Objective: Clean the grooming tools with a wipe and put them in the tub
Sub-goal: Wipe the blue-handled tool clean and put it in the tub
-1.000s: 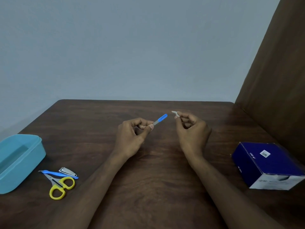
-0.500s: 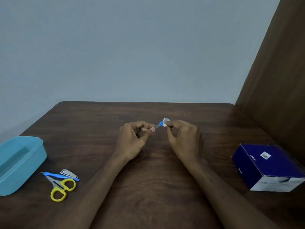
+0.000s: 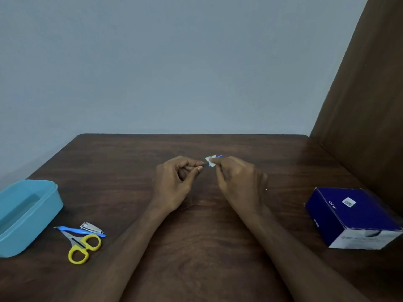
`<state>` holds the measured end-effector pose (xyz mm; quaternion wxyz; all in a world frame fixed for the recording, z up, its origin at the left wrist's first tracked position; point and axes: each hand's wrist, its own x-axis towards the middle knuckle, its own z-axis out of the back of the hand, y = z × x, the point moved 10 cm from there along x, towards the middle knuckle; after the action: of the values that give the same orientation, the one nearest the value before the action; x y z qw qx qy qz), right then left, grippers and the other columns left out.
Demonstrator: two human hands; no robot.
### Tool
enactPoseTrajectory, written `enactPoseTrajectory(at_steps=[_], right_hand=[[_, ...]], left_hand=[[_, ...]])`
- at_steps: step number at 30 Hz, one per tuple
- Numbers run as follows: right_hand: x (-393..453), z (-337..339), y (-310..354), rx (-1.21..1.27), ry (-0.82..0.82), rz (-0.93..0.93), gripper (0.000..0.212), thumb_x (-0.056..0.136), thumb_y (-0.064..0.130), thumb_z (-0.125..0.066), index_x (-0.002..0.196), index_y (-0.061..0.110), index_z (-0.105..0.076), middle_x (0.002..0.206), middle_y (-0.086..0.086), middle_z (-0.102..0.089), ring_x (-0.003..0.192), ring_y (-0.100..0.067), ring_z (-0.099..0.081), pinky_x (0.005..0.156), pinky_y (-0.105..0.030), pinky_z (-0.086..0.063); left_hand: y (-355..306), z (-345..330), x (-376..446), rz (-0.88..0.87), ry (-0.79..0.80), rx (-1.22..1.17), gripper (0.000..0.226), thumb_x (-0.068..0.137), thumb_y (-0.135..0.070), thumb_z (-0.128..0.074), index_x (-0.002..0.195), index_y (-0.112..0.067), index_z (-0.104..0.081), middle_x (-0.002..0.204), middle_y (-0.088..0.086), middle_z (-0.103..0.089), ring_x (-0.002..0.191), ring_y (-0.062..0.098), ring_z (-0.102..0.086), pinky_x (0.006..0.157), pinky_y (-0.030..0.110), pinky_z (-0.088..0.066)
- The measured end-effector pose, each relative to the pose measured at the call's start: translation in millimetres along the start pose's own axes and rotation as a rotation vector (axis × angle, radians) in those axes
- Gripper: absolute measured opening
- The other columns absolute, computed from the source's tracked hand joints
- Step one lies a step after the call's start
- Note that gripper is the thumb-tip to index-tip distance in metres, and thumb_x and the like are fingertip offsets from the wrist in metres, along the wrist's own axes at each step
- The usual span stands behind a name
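Observation:
Above the middle of the table my left hand (image 3: 174, 182) pinches the metal end of a small blue-handled tool (image 3: 219, 156). My right hand (image 3: 237, 182) pinches a small white wipe (image 3: 211, 160) wrapped around the tool's shaft, so only the blue tip shows past my fingers. A light blue tub (image 3: 28, 214) stands at the left edge. Beside it lie yellow-handled scissors (image 3: 84, 247), a silver nail clipper (image 3: 90, 228) and another blue-handled tool (image 3: 80, 231).
A dark blue box (image 3: 353, 219) with a white end sits at the right, close to a brown wooden panel (image 3: 366, 105). The dark wooden table (image 3: 196, 247) meets a grey wall at its far edge.
My right hand has moved left from open air onto the tool. The wipe now covers the blue handle near my left fingertips.

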<state>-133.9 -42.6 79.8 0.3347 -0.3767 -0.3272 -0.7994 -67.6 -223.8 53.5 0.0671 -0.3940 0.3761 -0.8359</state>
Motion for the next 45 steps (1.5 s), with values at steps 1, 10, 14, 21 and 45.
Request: enactPoseTrajectory(at_steps=[1,10,14,21,45], right_hand=[[1,4,-6,-0.028,-0.021,-0.048,0.023,0.091,0.027,-0.076,0.11,0.039,-0.08,0.092,0.009,-0.078,0.074,-0.024,-0.076,0.052,-0.036,-0.056],[-21,-49,-54,0.968,0.169,-0.837,0.011,0.088,0.022,-0.087,0.097,0.019,-0.083,0.092,0.0,-0.083,0.046,-0.012,-0.061,0.045,-0.022,-0.042],[-26,-60,-36,1.112,0.344,-0.852,0.017,0.092,0.019,-0.08,0.109,0.015,-0.08,0.099,-0.002,-0.084,0.054,-0.009,-0.056,0.049,-0.02,-0.037],[-27,-65,-37,1.184,0.42,-0.898,0.018,0.1,0.007,-0.064,0.109,0.016,-0.076,0.104,-0.004,-0.084,0.056,-0.012,-0.059,0.051,-0.023,-0.036],[-21,-63,-33,1.088,0.42,-0.778,0.011,0.095,0.025,-0.078,0.085,0.022,-0.082,0.093,0.003,-0.081,0.054,-0.007,-0.053,0.05,-0.02,-0.036]], left_hand=[[0,0,0,-0.001,-0.001,-0.004,0.012,0.091,-0.019,-0.085,0.097,-0.03,-0.086,0.08,-0.011,-0.074,0.061,0.008,-0.062,0.061,0.021,-0.049],[5,3,0,0.027,-0.036,-0.019,0.01,0.094,-0.026,-0.084,0.1,-0.033,-0.085,0.082,-0.013,-0.076,0.061,0.013,-0.064,0.054,0.026,-0.047],[6,4,0,0.04,-0.034,-0.021,0.01,0.095,-0.027,-0.083,0.101,-0.034,-0.085,0.081,-0.014,-0.075,0.053,0.011,-0.057,0.051,0.031,-0.047],[5,3,-2,0.077,-0.01,-0.051,0.008,0.096,-0.033,-0.08,0.098,-0.04,-0.083,0.071,-0.007,-0.074,0.044,0.007,-0.047,0.047,0.02,-0.037],[7,-12,-4,0.182,0.101,-0.227,0.007,0.093,-0.034,-0.083,0.088,-0.029,-0.083,0.073,-0.01,-0.077,0.044,0.013,-0.058,0.049,0.028,-0.047]])
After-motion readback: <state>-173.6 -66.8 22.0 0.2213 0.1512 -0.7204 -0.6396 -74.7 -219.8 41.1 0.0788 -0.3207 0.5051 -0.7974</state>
